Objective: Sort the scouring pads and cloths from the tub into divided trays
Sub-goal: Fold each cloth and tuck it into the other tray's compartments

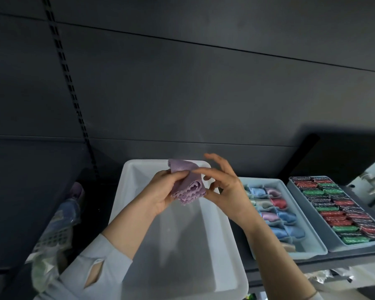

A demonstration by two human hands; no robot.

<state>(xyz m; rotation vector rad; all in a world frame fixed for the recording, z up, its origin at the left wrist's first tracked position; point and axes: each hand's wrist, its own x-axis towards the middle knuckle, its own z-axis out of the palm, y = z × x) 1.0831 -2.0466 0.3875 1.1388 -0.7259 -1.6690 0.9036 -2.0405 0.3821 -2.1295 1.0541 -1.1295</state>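
Above the white tub [178,245] I hold a folded lilac cloth [187,186] with scalloped edges. My left hand [165,191] grips it from the left, thumb over the top. My right hand [225,182] pinches its right edge between thumb and forefinger, the other fingers spread upward. The tub's inside looks bare. To the right a pale blue divided tray [312,252] holds blue, lilac, red and grey folded cloths. Farther right a second grey tray [333,243] holds rows of red, green and dark wrapped scouring pads.
Packaged items in clear wrap [59,224] lie on the dark shelf at the left. A slotted black upright and dark wall panels stand behind. A black box [338,156] sits behind the trays at the right.
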